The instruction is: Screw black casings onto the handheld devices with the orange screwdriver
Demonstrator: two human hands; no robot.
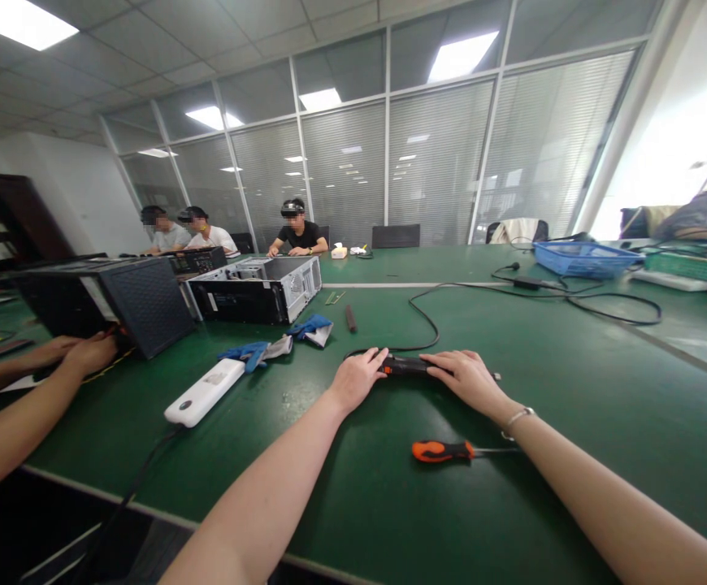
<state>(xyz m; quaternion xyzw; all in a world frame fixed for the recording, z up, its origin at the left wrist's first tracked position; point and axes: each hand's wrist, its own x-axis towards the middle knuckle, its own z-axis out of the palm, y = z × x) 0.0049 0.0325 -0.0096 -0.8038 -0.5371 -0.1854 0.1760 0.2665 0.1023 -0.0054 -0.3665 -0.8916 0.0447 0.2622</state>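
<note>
A black corded electric screwdriver point(407, 366) with a small orange part lies crosswise on the green table in front of me. My left hand point(358, 378) grips its cord end, fingers bent over it. Toward the other end my right hand point(464, 378) has its fingers closed over the body, and a short metal tip shows just past that hand. Nearer to me rests a hand screwdriver point(443, 452) with an orange and black handle, its shaft pointing right, partly behind my right forearm. Neither hand touches it.
Left of my hands lie blue-grey gloves point(256, 354), a white power strip point(206, 393) and a brown bar point(351, 318). Beyond stand an open computer case point(256, 291) and a dark case point(110, 301) with another person's hands at it. A black cable point(481, 286) runs toward a blue basket point(585, 258).
</note>
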